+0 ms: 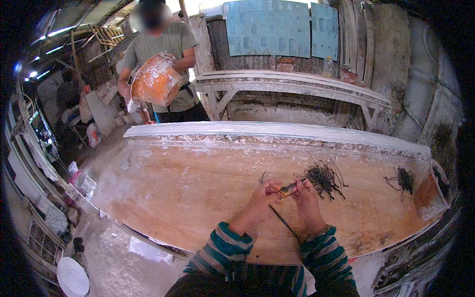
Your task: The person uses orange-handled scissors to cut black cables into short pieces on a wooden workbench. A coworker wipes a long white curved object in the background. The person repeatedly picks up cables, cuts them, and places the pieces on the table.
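Head camera, just below and right of the frame's centre: your left hand [258, 202] and right hand [308, 204] pinch opposite ends of a small yellow-and-dark object [286, 189], its long axis rising slightly rightward. Thin black strands [326, 179] lie piled on the bench [188, 198], nearer your right fingers.

1 head-worn fisheye looks down and forward, close above the tabletop [188, 188].
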A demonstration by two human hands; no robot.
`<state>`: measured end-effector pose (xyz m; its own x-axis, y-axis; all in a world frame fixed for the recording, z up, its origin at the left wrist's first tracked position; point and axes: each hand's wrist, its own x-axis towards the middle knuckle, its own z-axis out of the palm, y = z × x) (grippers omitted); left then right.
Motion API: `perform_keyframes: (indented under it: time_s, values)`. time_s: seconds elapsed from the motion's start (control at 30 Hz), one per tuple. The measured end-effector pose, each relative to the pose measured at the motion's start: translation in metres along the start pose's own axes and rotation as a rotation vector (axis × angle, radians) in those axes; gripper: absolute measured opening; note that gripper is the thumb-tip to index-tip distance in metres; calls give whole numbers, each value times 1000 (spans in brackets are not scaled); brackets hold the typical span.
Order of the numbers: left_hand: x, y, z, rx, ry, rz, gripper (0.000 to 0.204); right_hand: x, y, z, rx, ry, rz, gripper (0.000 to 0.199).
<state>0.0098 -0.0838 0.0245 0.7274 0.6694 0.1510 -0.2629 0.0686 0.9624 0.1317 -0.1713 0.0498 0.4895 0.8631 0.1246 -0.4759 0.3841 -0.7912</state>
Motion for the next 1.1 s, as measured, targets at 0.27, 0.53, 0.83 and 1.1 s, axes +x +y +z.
perform_keyframes:
  time_s: [0.27, 0.53, 0.83, 1.1]
  values:
    - [21, -9, -36, 402, 297, 63, 16, 0, -11, 0, 31, -203, -25, 16]
    - [21, 4, -35, 333, 408, 32, 8, -9, -12, 12, -166, -341, -37, 17]
    - [10, 18, -27, 325, 192, -18, 8, 2, -21, -2, -580, -205, -99, 10]
    - [7, 15, -23, 352, -267, 28, 14, 10, -6, -11, -1131, 93, -220, 14]
